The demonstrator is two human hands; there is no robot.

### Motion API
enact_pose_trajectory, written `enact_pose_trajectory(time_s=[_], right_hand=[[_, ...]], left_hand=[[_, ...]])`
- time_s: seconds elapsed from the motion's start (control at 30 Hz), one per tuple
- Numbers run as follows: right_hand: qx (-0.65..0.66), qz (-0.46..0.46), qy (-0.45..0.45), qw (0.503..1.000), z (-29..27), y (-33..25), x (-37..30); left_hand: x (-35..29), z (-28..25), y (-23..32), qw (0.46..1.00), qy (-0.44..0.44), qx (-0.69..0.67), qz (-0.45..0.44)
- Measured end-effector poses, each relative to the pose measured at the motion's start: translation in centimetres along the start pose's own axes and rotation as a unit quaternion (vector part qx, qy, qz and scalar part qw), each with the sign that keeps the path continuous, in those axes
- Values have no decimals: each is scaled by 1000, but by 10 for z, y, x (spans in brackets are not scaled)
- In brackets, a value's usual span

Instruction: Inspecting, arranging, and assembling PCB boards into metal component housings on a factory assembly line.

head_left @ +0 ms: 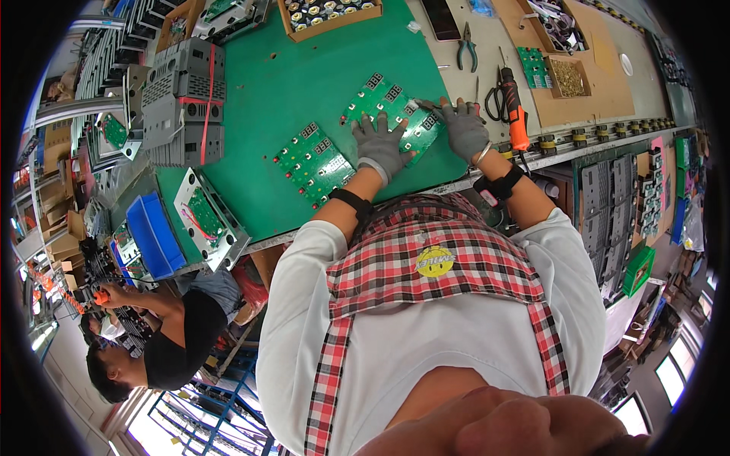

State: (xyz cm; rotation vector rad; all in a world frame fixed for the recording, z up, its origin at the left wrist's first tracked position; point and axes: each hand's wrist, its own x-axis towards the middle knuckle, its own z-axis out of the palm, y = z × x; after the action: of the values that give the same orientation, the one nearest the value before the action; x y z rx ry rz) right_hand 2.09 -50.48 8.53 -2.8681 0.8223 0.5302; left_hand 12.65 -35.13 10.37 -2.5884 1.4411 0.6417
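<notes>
My left hand (380, 148), in a grey glove, lies with its fingers spread on a green circuit board panel (384, 96) that carries several black digit displays. At that panel's right end, my gloved right hand (466, 133) is closed on a slim dark hand tool (427, 104). The tool points left over the board's edge; its grip is hidden in the hand, so its exact kind is unclear. Left of my left hand, a second green circuit board panel (315, 163) with similar displays rests on the green mat (258, 83).
Beyond my right hand are pliers (467, 49), black scissors (496, 104) and an orange-black electric screwdriver (515, 110). Grey housings (186, 106) stand stacked at left, above a blue bin (154, 235). A box of parts (331, 15) sits at the far edge. A co-worker (179, 334) works at lower left.
</notes>
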Motion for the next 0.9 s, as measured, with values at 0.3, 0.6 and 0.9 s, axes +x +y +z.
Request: enact_pose_trajectory(time_s=[0.3, 0.6, 0.9], right_hand=[[36, -19, -68, 997, -16, 6, -1], [65, -121, -18, 990, -45, -28, -25], [-22, -58, 59, 996, 0, 15, 19]], left_hand=[[5, 2, 1, 1000, -12, 15, -1], [7, 2, 1, 1000, 3, 14, 3], [7, 5, 1, 1000, 12, 13, 10]])
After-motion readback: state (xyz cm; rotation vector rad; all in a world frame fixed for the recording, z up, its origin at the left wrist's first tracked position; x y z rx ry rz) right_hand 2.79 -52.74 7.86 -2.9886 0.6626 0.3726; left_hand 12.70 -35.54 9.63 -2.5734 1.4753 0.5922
